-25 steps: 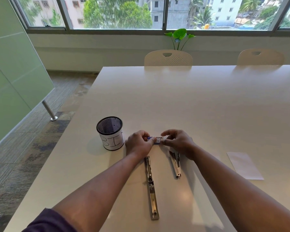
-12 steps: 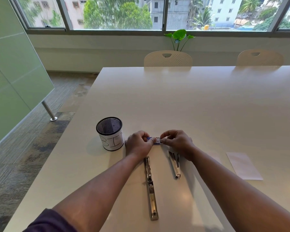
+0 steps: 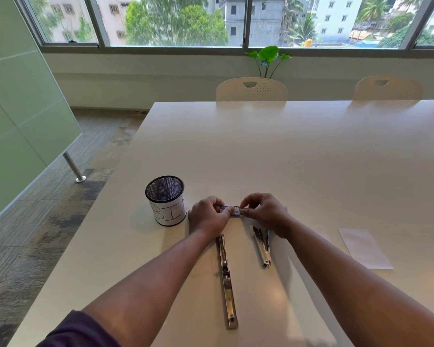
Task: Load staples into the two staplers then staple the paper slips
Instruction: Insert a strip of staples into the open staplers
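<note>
A small blue staple box (image 3: 232,211) is pinched between my left hand (image 3: 208,216) and my right hand (image 3: 263,211), just above the table. My right fingertips grip its right end. Below my hands lie two metal staplers. One stapler (image 3: 226,279) is unfolded flat and long, pointing toward me. A shorter stapler (image 3: 261,245) lies to its right, partly under my right wrist. White paper slips (image 3: 365,247) lie flat on the table to the right.
A black mesh cup with a white label reading BIN (image 3: 166,200) stands left of my hands. The white table (image 3: 286,151) stretches far ahead. Two pale chairs (image 3: 251,89) and a potted plant (image 3: 268,58) are at the far side. The table's left edge is near.
Both hands stay on the staple box; my right fingers have shifted slightly at its right end. Staplers and paper have not moved.
</note>
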